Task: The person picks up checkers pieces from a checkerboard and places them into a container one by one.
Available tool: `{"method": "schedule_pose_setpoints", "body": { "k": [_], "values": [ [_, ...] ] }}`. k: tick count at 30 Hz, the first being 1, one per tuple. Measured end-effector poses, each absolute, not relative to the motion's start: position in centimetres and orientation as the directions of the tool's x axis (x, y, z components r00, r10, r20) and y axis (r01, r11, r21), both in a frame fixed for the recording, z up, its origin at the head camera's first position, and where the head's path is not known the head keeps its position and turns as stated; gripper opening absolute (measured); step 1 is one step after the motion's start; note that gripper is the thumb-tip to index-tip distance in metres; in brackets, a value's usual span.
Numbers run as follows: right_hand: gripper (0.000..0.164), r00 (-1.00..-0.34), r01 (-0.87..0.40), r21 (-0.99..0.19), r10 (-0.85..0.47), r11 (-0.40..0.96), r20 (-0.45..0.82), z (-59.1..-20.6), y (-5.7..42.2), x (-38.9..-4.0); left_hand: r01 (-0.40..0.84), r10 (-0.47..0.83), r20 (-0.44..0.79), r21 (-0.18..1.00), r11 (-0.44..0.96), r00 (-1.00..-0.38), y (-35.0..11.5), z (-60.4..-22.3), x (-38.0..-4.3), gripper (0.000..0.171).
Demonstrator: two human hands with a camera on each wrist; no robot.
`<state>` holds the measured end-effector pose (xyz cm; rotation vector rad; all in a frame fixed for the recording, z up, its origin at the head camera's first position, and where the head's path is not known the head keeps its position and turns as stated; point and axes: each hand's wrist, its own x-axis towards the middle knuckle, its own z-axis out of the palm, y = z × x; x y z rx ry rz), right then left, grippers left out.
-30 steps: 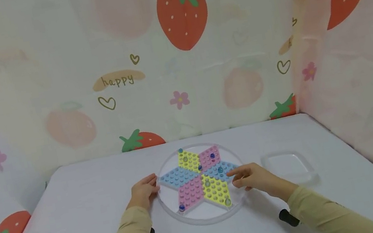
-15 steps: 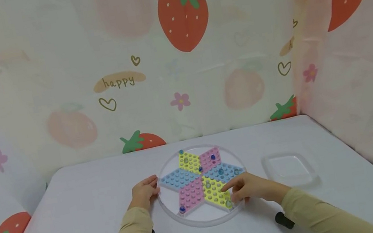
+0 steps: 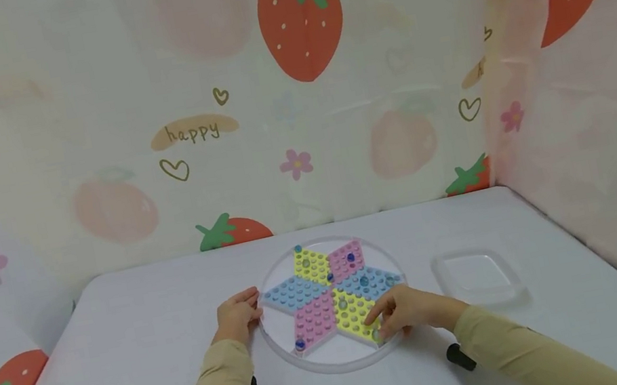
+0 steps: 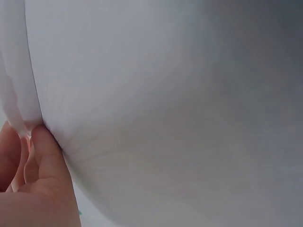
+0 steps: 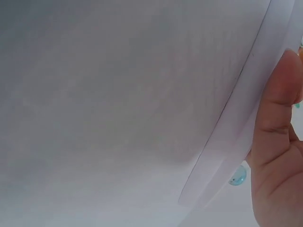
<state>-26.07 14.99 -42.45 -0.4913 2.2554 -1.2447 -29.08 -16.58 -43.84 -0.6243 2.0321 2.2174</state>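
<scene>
A round, clear-rimmed Chinese checkers board (image 3: 345,366) lies on the white table, its star coloured yellow, pink and blue. Several glass marbles sit in its holes, among them a dark blue marble (image 3: 300,344) at the near pink tip. At the board's left rim, my left hand (image 3: 235,317) holds the edge; the left wrist view shows the thumb (image 4: 49,153) against the rim. My right hand (image 3: 412,310) hovers over the near yellow point, index finger and thumb apart around a pale marble (image 3: 376,334), which they partly cover.
To the right of the board stands a clear, shallow square tray (image 3: 478,276). A strawberry-patterned backdrop (image 3: 286,100) rises behind the table and along its sides. Black wrist cameras (image 3: 460,357) hang under both sleeves.
My right hand has moved from the right blue point towards me to the near yellow point, uncovering a marble at the blue tip. The left hand stays at the rim.
</scene>
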Motion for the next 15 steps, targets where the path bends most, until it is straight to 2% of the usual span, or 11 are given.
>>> {"method": "schedule_pose_setpoints", "body": {
  "k": [15],
  "values": [
    [0.020, -0.798, -0.063, -0.824, -0.524, 0.563, -0.297, -42.34, 14.64, -26.08, -0.358, -0.184, -0.377, 0.925, -0.129, -0.908, -16.80, -43.42, -28.85, 0.057]
  ]
}}
